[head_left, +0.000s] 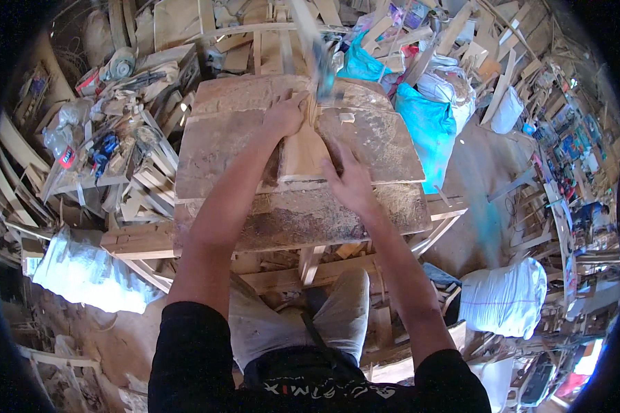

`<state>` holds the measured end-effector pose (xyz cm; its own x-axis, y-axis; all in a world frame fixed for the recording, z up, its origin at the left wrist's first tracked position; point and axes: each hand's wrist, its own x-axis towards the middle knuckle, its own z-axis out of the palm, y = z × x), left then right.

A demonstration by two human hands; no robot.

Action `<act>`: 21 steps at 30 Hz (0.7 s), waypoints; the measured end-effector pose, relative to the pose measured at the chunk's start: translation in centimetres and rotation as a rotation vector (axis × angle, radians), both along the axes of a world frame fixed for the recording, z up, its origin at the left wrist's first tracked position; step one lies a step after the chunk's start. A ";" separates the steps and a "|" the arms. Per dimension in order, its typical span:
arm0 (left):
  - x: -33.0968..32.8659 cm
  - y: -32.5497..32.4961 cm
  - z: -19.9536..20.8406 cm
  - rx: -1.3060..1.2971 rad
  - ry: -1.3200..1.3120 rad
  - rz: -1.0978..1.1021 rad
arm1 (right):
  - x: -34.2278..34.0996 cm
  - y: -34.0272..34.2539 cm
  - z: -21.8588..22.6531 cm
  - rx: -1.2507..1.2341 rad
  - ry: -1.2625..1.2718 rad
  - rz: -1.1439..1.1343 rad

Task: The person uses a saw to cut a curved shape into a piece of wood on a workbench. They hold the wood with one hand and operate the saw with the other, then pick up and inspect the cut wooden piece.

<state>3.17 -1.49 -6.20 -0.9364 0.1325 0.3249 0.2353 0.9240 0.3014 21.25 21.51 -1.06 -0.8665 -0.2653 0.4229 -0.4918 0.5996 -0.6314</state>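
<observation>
A pale wooden piece [301, 155], narrow at the far end and flaring toward me, lies flat on a worn, sawdust-covered wooden worktable [220, 151]. My left hand [286, 115] holds it at the narrow part, fingers over its left side. At the wide near end, my right hand [351, 180] grips the right edge, its thumb on top by the corner. Just beyond my left fingers stands a blurred upright machine part [322, 65], which looks like a band saw's blade guide. A small wood offcut [347, 118] rests on the tabletop to the right.
Stacked wood scraps [162, 82] with a plastic bottle [63, 148] crowd the left. A turquoise sack [427, 127] stands against the table's right side, with more offcuts behind. White sacks [503, 296] sit on the floor. A wooden beam [141, 239] juts out at left.
</observation>
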 end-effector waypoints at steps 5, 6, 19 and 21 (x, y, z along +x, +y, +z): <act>1.1 4.1 2.7 0.141 -0.050 -0.028 | 1.0 5.8 -0.6 0.231 0.286 0.189; 0.7 3.7 2.5 0.110 -0.028 -0.036 | 0.8 5.5 -0.5 0.229 0.319 0.206; 0.9 3.8 4.5 0.079 -0.176 -0.005 | -0.9 4.6 -0.1 0.302 0.523 0.213; 1.0 3.7 4.6 0.080 -0.182 -0.004 | -1.0 4.5 -0.2 0.304 0.523 0.210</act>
